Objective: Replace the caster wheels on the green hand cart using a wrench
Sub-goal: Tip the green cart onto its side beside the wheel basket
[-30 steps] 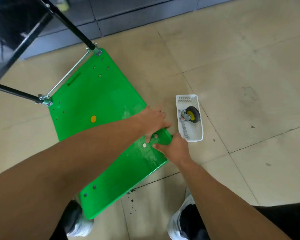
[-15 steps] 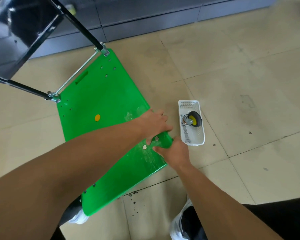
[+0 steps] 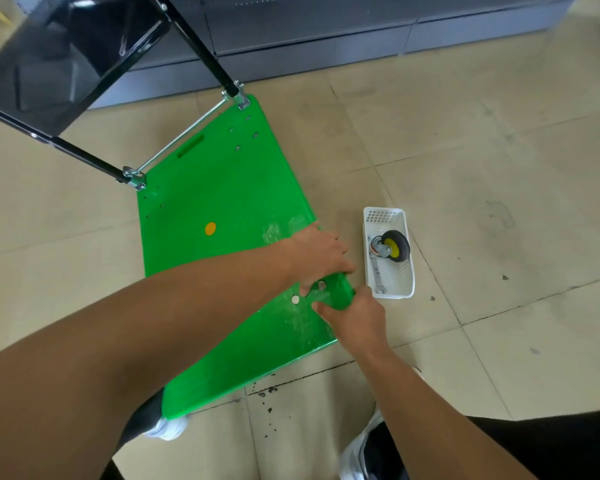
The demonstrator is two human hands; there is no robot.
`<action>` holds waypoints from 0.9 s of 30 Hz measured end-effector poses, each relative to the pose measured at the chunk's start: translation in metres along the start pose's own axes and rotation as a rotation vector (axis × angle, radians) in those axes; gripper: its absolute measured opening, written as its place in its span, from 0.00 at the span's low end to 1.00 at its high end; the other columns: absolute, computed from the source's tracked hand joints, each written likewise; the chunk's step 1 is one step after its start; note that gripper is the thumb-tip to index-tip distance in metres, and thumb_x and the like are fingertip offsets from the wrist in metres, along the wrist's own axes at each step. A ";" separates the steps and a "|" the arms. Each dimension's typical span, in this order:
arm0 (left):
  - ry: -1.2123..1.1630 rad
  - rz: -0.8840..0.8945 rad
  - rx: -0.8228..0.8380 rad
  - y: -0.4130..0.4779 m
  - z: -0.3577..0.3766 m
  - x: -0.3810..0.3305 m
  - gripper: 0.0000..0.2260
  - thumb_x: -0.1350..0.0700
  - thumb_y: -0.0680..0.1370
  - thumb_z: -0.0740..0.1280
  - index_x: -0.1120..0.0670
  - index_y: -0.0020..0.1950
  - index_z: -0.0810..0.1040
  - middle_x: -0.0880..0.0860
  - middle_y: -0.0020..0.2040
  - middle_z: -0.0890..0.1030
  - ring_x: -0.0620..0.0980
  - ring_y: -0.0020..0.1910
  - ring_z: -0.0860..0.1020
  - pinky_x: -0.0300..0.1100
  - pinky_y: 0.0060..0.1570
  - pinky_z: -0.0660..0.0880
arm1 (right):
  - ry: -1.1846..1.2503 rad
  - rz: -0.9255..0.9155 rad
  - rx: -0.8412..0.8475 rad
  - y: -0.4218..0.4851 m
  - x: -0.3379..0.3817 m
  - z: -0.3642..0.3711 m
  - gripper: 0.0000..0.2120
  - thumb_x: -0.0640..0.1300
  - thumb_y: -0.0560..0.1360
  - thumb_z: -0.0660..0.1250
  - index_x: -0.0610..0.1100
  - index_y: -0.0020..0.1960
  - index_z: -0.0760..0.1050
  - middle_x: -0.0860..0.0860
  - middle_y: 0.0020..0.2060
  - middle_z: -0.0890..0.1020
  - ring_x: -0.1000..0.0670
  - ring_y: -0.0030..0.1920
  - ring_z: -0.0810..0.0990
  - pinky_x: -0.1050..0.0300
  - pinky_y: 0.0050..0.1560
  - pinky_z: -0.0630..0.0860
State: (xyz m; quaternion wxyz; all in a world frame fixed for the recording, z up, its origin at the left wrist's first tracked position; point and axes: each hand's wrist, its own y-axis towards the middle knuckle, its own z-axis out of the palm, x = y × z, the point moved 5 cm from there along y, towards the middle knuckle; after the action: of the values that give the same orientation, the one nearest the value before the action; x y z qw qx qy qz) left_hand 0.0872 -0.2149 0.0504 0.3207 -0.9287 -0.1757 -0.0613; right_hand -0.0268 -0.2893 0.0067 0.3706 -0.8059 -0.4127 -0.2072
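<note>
There are one green cart (image 3: 222,202), one white basket (image 3: 383,211), one caster wheel (image 3: 394,245), one wrench (image 3: 376,271) and two hands: left hand (image 3: 317,252), right hand (image 3: 357,317).

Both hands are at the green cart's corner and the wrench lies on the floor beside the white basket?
No. Head view: the wrench lies inside the white basket, beside the wheel. The left hand and right hand are at the green cart's corner.

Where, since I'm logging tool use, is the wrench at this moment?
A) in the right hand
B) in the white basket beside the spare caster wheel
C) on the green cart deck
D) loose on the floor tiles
B: the wrench lies in the white basket next to the caster wheel, while the left hand and right hand both grip a corner of the green cart.
</note>
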 end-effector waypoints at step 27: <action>0.010 0.025 -0.273 -0.043 -0.035 0.029 0.44 0.37 0.57 0.81 0.41 0.67 0.64 0.52 0.61 0.71 0.55 0.61 0.70 0.61 0.61 0.72 | -0.010 -0.109 -0.114 -0.022 0.049 -0.029 0.29 0.57 0.68 0.80 0.45 0.57 0.69 0.50 0.49 0.79 0.44 0.50 0.81 0.43 0.52 0.81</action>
State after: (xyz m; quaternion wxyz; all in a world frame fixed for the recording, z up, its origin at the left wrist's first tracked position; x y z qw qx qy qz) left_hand 0.0987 -0.1965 0.1092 0.1929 -0.9656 -0.1523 -0.0852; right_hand -0.0172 -0.2775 0.0658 0.3104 -0.8029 -0.4454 -0.2461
